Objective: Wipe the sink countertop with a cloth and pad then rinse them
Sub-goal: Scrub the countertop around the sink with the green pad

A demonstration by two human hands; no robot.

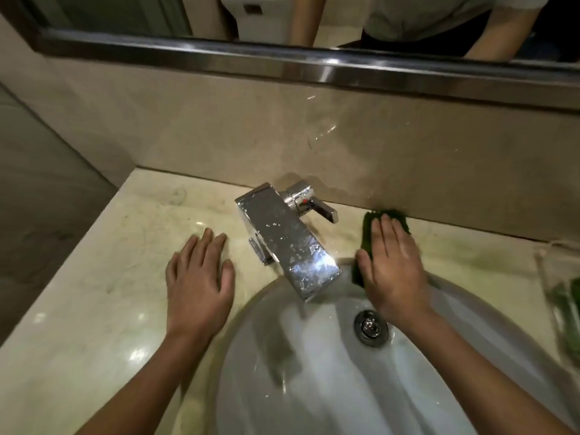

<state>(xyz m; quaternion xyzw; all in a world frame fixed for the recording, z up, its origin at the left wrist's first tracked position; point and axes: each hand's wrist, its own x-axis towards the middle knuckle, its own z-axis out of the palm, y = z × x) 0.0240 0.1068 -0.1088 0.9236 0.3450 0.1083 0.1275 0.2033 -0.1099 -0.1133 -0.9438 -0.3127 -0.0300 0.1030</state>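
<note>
The white sink basin [248, 321] takes up the near half of the scene, with its metal drain [371, 326] sitting in the bottom. The inside looks glossy and streaked, but I cannot tell whether any water stands in it. A chrome faucet [287, 243], spotted with droplets, reaches over the basin's rim from twelve o'clock, and its lever handle [324, 212] points off toward three o'clock.

The right hand [392, 271] lies flat, fingers straight and close together, pressing down on the dark green pad [399, 217]. The pad is on the countertop [110, 262] at about one o'clock from the drain, right of the faucet, and its far edge touches the beige backsplash [251, 136]. Only its edges show around the fingers and beside the thumb. The wrist crosses above the basin's rim.

The left hand [201, 277] rests palm down on the countertop at ten o'clock from the drain, just left of the faucet, fingers relaxed and slightly spread, holding nothing.

At three o'clock, cut off by the edge of the view, a clear glass container [543, 268] stands on the countertop with something green [565, 312] inside; it is too blurred to say what.

A steel-framed mirror [282, 62] runs above the backsplash.
</note>
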